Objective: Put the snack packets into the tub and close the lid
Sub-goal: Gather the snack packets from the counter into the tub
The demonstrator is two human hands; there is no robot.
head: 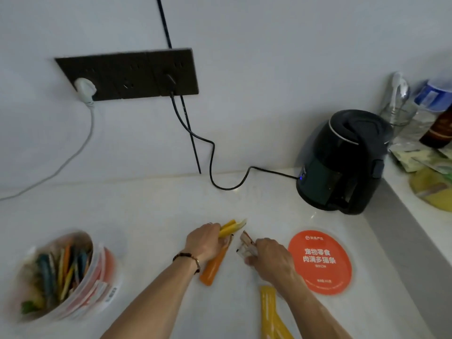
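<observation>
A clear plastic tub [97, 287] with an orange label stands open at the left, filled with several colourful snack stick packets. Its round orange lid [320, 261] lies flat on the counter at the right. My left hand [205, 241] grips yellow packets [231, 227] that stick out past its fingers, and an orange packet [214, 267] lies under it. My right hand [269, 255] is closed on a pale striped packet [245, 243]. Two more yellow packets [270, 314] lie under my right forearm near the bottom edge.
A black electric kettle [342, 162] stands at the back right, its black cord [210, 152] running to a dark wall socket panel [127, 74]. Bottles [415, 106] and food bags [430, 177] crowd the raised ledge at the far right. A white cable hangs at the left.
</observation>
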